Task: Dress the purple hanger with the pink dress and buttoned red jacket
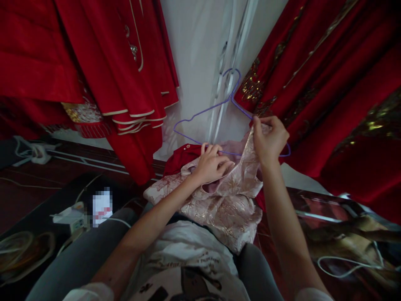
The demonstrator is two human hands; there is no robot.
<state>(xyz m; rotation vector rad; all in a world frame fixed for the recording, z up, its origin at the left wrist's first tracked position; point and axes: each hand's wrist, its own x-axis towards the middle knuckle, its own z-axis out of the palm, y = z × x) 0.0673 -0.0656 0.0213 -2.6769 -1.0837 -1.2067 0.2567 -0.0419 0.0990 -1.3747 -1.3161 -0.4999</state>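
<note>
A pale pink brocade dress [238, 205] with a shiny floral pattern lies bunched across my lap. A purple hanger [203, 112] stands above it, hook upward, its right arm passing by the dress's shoulder. My right hand [271, 140] pinches that shoulder, thumb against the cloth, close to the hanger's sloping arm. At the neckline my left hand [213, 165] has its fingers curled over the cloth, touching or very near the hanger's bottom bar. The hanger's left end sticks out free of the dress. Part of the bottom bar is hidden behind the hands and cloth.
Red garments with pale trim [125, 83] hang at the left, and red gold-embroidered garments [328, 92] at the right. Behind the hanger is a white cabinet door [194, 50]. A power strip [75, 219] with cables lies at the left; a white cord [332, 271] loops at the right.
</note>
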